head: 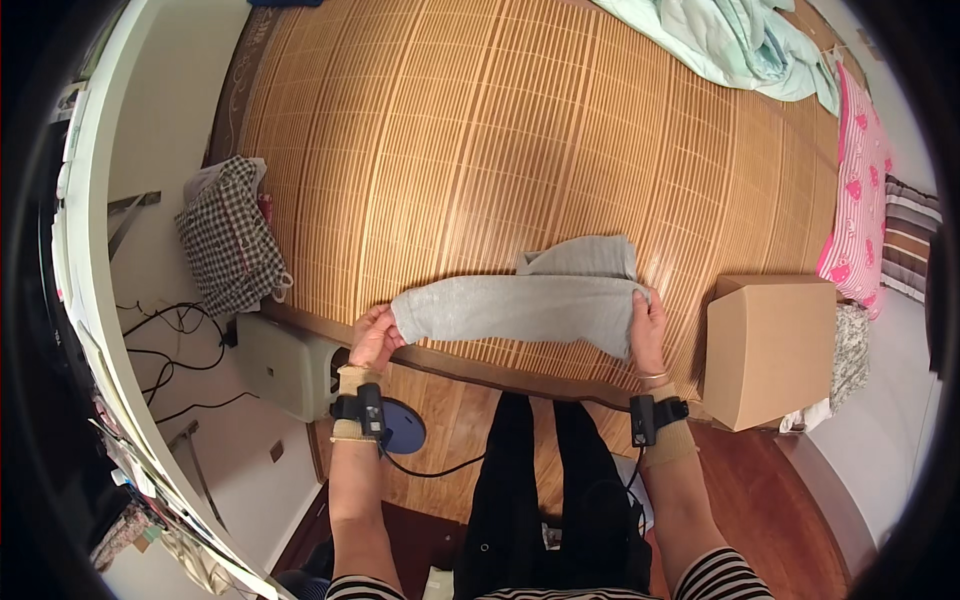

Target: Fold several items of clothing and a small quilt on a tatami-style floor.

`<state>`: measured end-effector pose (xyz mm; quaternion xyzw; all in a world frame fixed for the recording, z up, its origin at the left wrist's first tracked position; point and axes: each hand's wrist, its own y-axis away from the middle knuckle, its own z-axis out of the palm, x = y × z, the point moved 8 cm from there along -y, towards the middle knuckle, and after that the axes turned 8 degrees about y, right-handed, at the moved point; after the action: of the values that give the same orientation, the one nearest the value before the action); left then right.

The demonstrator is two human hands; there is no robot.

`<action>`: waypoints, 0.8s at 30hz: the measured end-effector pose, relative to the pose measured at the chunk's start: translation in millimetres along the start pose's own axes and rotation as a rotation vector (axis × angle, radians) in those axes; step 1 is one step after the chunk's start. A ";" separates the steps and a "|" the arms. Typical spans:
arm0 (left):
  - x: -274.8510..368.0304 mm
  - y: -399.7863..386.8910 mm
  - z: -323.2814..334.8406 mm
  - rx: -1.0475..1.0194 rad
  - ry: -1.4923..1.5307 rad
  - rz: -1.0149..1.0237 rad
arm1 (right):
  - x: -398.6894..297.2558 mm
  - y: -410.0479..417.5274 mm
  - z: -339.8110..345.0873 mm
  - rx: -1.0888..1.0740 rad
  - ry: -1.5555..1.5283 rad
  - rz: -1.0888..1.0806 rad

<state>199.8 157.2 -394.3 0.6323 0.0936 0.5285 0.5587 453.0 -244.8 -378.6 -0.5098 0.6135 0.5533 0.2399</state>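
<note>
A light grey knitted garment (510, 307) is stretched sideways between my two hands at the near edge of a bed covered by a bamboo slat mat (525, 165). My left hand (376, 337) pinches its narrower, cuff-like left end. At the right end, my right hand (649, 326) grips the fabric with the thumb on top. Behind the stretched length, another part of the grey fabric (581, 256) lies folded on the mat. Which kind of garment it is, I cannot tell.
A cardboard box (772, 349) stands on the bed's near right corner, before a pink striped pillow (856, 187). A mint quilt (742, 45) lies at the far right. Left are a checked cloth bag (232, 236), loose black cables (176, 364) and a white shelf edge (97, 195).
</note>
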 end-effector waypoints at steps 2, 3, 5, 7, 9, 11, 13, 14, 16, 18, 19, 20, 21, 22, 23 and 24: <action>-10.1 1.4 -1.5 0.045 0.000 -0.053 | -4.0 -0.5 -2.1 -0.012 0.020 -0.006; -13.4 4.4 3.5 0.086 0.001 -0.105 | -7.2 -0.8 -3.5 -0.020 0.042 -0.016; -20.0 2.1 7.7 0.094 0.034 -0.147 | -5.8 -1.0 -5.7 -0.013 0.066 -0.011; -10.0 0.4 -3.9 0.167 0.054 0.024 | -8.0 0.1 -2.0 -0.016 0.078 -0.007; -1.3 5.4 11.2 0.024 0.002 0.166 | -9.1 2.7 -0.1 -0.053 0.086 0.000; 11.2 13.1 36.1 -0.126 -0.047 0.303 | -3.9 0.6 -2.9 -0.037 0.102 -0.015; 11.5 15.5 42.3 -0.082 -0.007 0.237 | -3.8 0.8 -4.6 -0.024 0.116 -0.028; 11.8 17.4 49.0 -0.083 -0.005 0.235 | -5.4 1.0 -6.7 -0.007 0.118 -0.055; 22.1 24.0 59.9 -0.092 0.046 0.320 | -8.9 1.3 -5.9 0.006 0.115 -0.083; 23.8 21.5 42.1 -0.033 -0.066 0.349 | -14.4 3.0 -8.2 0.049 0.133 -0.111; 24.9 20.9 29.2 0.027 -0.177 0.375 | -18.7 3.3 -7.1 0.046 0.131 -0.110; 22.4 20.5 20.1 0.029 -0.179 0.376 | -24.9 2.9 -7.6 0.054 0.153 -0.125; 22.8 22.3 11.6 0.101 -0.262 0.404 | -31.4 2.2 -9.8 0.065 0.178 -0.140; 22.5 25.6 4.0 0.173 -0.345 0.433 | -34.2 0.4 -13.7 0.066 0.178 -0.140; 18.2 28.2 0.7 0.172 -0.345 0.433 | -33.7 -2.8 -15.9 0.017 0.172 -0.113; 18.7 34.0 3.4 0.175 -0.441 0.487 | -37.4 -4.4 -15.1 -0.031 0.166 -0.086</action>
<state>194.3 156.2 -355.7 0.7808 -0.1383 0.4867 0.3665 474.7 -244.6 -344.3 -0.5832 0.6003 0.5078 0.2040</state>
